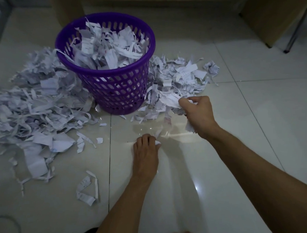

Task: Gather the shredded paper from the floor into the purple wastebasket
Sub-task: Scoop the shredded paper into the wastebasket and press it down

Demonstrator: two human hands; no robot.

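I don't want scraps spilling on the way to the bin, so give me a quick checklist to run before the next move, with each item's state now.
1. Right hand has a firm hold on its bunch of shredded paper: ok, fingers curled round it, though strips hang below the wrist.
2. Left hand holds a scrap: ok, pinched at the fingertips.
3. Purple wastebasket upright: ok.
4. Room left in the wastebasket: not ok, paper already stands above the rim.
5. Path from the right hand to the wastebasket free: ok, only loose paper between.
6. Floor cleared: not ok, a big pile remains left of the wastebasket.
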